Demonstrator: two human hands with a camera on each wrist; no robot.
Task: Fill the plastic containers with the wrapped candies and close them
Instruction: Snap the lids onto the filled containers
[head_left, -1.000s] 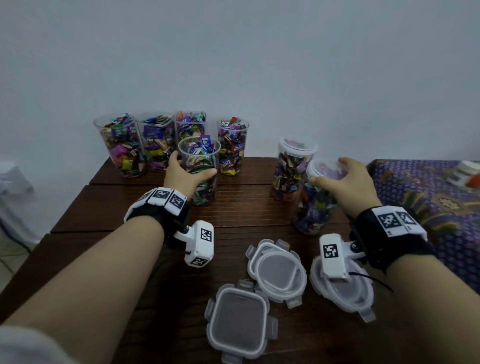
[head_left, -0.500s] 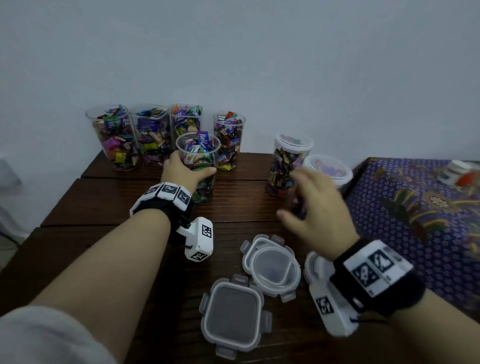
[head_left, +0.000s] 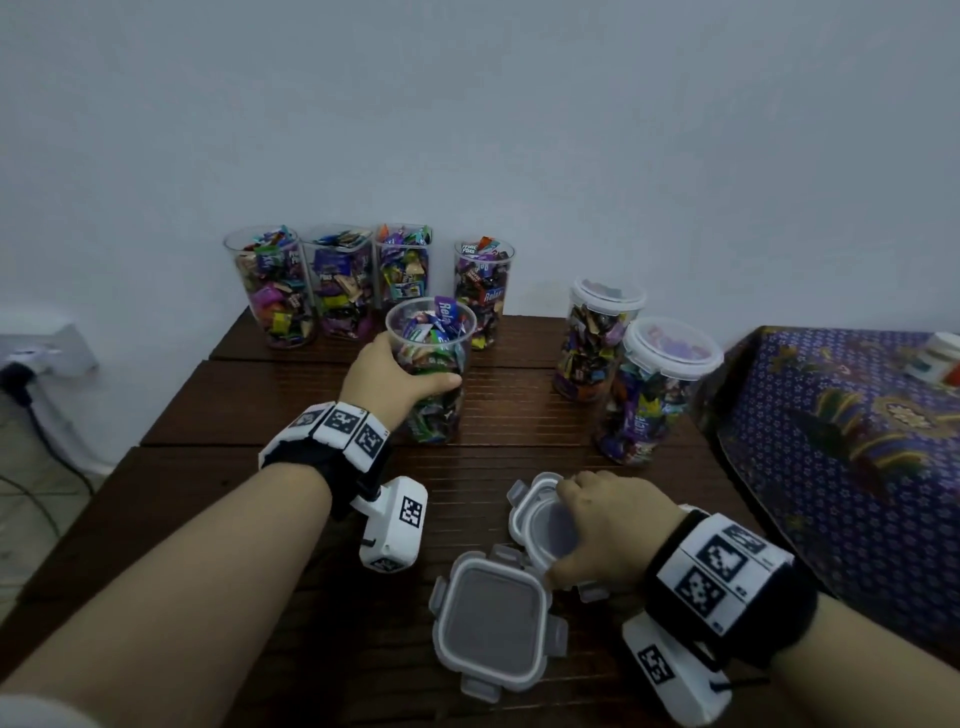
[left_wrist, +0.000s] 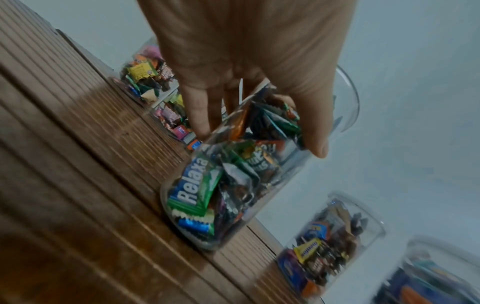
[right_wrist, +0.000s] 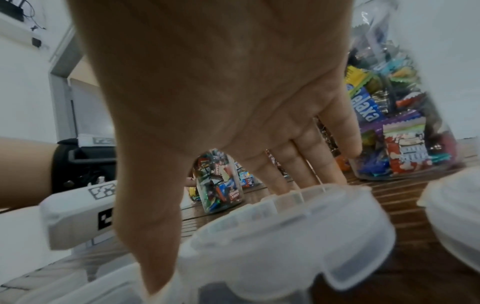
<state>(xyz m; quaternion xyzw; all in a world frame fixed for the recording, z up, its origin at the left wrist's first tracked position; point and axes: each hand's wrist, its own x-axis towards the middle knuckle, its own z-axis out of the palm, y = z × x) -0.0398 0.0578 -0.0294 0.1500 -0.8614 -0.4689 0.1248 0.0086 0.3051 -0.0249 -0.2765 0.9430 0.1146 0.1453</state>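
My left hand (head_left: 387, 376) grips the clear open candy-filled plastic container (head_left: 434, 374) on the dark wooden bench (head_left: 218, 467); my right hand (head_left: 605, 525) clasps a round translucent lid (head_left: 543, 522), its far-rim fingers (right_wrist: 309, 164) visible only from the wrist.

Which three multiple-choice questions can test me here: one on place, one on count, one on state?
1. Where is the square lid? A. on the table, nearer than the round lid. B. on a container. C. on the floor.
2. How many containers carry lids? A. one. B. two. C. five.
3. The container in the left hand is: A. empty. B. closed. C. open, full of candies.
Key: A, it lies flat on the wood; B, only the two right containers are capped; C, wrappers show at its mouth.
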